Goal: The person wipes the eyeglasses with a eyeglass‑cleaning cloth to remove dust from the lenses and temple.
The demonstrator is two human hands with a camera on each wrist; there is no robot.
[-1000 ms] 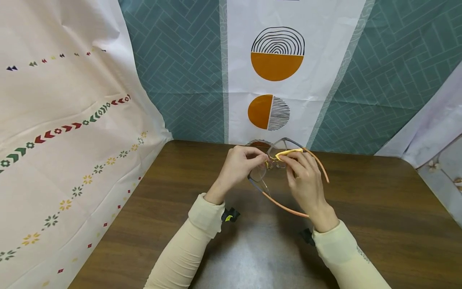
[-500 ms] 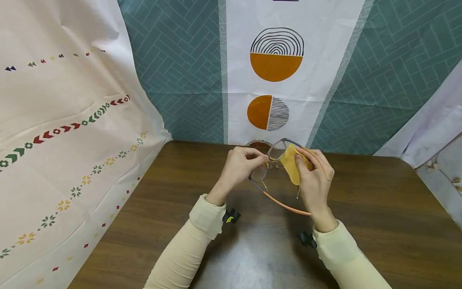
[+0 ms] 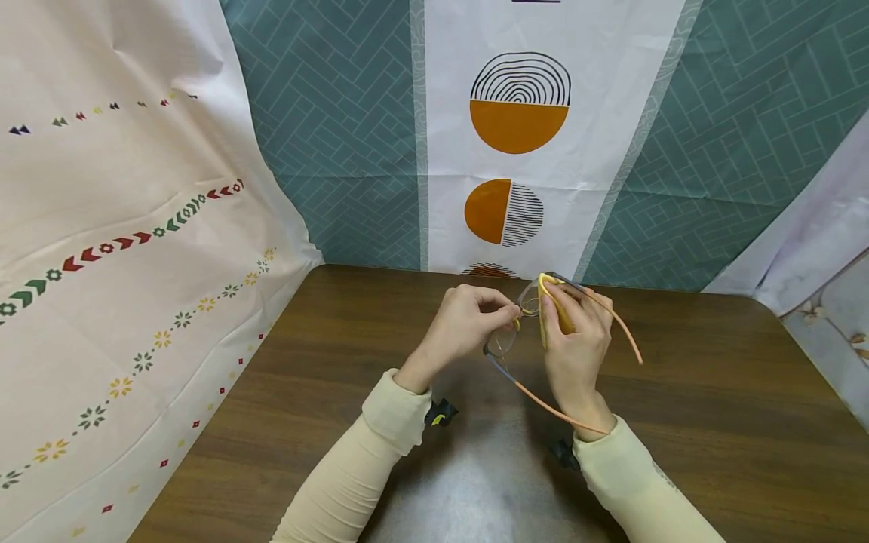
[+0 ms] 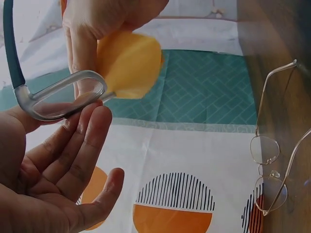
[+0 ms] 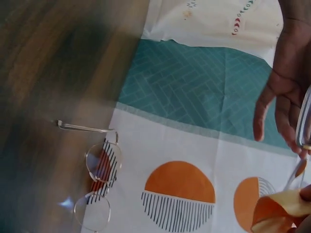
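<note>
Eyeglasses (image 3: pixel 501 341) with a greyish see-through frame and orange temple tips are held up above the table, temples unfolded toward me. My left hand (image 3: pixel 465 324) pinches them near the bridge. In my right hand (image 3: pixel 577 343) is a yellow cloth (image 3: pixel 558 313), folded over the right-hand lens and gripped between thumb and fingers. Seen from the left wrist, the cloth (image 4: pixel 129 65) hangs beside the frame (image 4: pixel 68 114), and the remaining left fingers (image 4: pixel 80 170) lie loosely extended. The cloth and fingers hide much of the right-hand lens.
A second pair of glasses (image 4: pixel 265 150), with thin gold wire rims, rests on the wooden table (image 3: pixel 326 392) behind the held pair. Patterned cloth hangs at the back (image 3: pixel 346 151), and a white printed sheet (image 3: pixel 170 302) runs along the left side.
The held glasses have moved slightly right and toward me with both hands. The yellow cloth, a narrow fold earlier and then spread out, is now wrapped at the right-hand lens.
</note>
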